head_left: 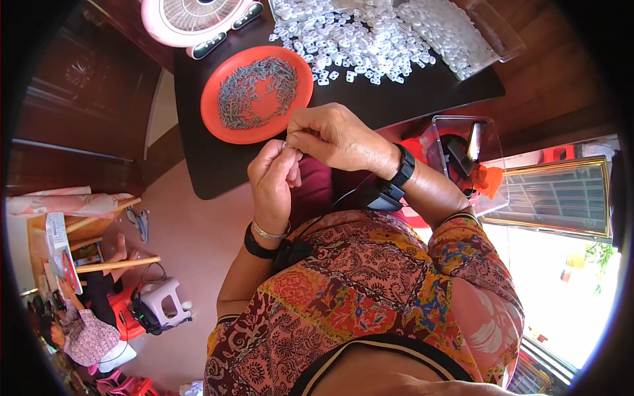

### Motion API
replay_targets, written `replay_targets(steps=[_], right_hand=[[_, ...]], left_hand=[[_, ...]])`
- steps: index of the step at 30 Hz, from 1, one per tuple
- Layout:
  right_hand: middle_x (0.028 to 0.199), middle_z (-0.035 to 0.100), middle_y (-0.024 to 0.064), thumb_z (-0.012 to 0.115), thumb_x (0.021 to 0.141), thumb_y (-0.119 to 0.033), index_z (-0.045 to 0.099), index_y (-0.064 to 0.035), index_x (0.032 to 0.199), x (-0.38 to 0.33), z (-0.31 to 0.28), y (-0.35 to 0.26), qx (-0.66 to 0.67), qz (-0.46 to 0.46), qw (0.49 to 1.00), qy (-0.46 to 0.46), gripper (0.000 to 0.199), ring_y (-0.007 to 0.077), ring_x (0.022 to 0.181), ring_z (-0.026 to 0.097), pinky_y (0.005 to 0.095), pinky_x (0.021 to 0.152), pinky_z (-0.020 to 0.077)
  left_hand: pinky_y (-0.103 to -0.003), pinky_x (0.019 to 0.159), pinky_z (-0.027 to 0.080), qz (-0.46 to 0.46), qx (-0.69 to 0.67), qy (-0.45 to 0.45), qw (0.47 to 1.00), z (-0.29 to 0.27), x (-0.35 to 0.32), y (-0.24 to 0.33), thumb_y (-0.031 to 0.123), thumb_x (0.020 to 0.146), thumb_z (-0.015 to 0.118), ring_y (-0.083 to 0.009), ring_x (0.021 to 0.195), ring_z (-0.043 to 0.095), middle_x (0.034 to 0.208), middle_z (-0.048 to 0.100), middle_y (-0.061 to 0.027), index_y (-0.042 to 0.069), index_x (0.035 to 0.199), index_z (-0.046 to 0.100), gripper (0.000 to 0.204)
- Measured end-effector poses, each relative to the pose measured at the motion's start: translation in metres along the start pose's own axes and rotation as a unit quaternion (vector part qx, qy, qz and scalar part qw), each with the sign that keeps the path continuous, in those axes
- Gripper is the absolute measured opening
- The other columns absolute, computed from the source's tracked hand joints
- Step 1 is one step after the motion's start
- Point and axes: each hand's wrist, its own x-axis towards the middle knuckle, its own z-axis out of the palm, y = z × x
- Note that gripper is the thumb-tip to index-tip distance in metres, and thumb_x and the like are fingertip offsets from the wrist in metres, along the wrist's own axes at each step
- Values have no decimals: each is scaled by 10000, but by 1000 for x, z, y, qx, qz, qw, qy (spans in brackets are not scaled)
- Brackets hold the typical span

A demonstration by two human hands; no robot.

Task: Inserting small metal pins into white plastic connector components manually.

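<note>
My left hand [272, 178] and my right hand [340, 140] meet in front of the table's near edge, fingertips touching. A small white piece [286, 145] shows between them, pinched by the left thumb and forefinger; most of it is hidden. The right thumb and forefinger press together over it, and I cannot make out what is in that pinch. Just beyond, a round red-orange plate [211, 99] bears many small grey screws [251, 79] spread in a ring. A heap of small white plastic pieces with holes [356, 46] lies farther right on the black table [198, 175].
A pink and white fan [198, 20] stands at the far left. A clear bin [492, 129] with dark and orange things is beside my right forearm. Another person [92, 336] sits at the lower left near a pale plastic stool [165, 302]. Slippers [140, 224] lie on the floor.
</note>
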Motion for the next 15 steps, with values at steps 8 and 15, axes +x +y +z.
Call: replay_targets(steps=[8,15], right_hand=[[723,633,72,623,882,-173,641,13,901,7,-32,-5,-30,30,997,-59,188,96,680,571,269,637,471],[859,655,102,611,828,-191,673,-70,961,58,-89,69,-368,-18,930,9,190,278,764,632,355,699,497]], left_hand=[[-206,479,317,-17,38,-26,999,-3,0,1,144,913,476,-70,499,441,567,472,0,6,770,539,208],[-217,489,326,-13,-5,-9,1000,-4,0,6,131,892,481,-85,500,447,579,477,-7,6,753,532,193]])
